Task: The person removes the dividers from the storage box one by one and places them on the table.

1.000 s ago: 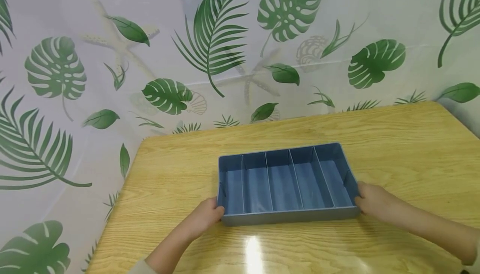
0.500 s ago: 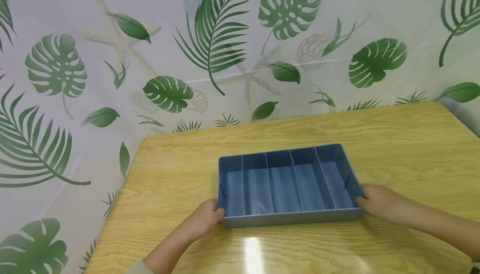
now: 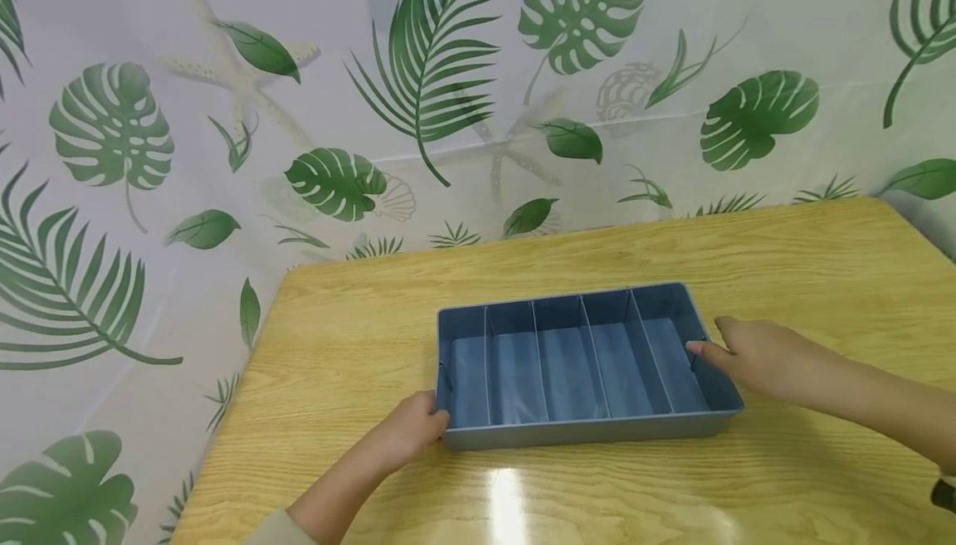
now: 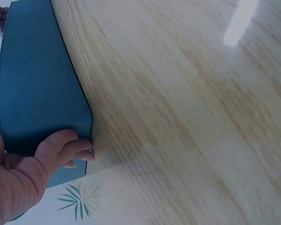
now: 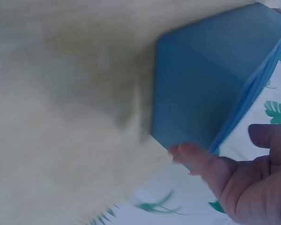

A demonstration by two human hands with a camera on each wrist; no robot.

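Observation:
A blue divided tray (image 3: 590,431) lies on the wooden table, its several long compartments showing nothing inside. My left hand (image 3: 407,430) grips the tray's left end near the front corner, thumb by the rim. In the left wrist view that hand (image 4: 30,171) has its fingers along the outside of the end wall. My right hand (image 3: 765,360) is at the tray's right end, thumb above the end wall. The right wrist view has this hand (image 5: 253,180) with fairly straight fingers at the outer wall and the thumb spread away from the rim.
The wooden table (image 3: 358,321) reaches back to a white wall covering (image 3: 448,213) printed with green leaves. A bright light reflection (image 3: 508,503) lies on the tabletop in front of the tray.
My right hand has loosened from the front right corner and moved back along the tray's right end, its thumb now spread. The left hand keeps its grip. The tray has barely shifted.

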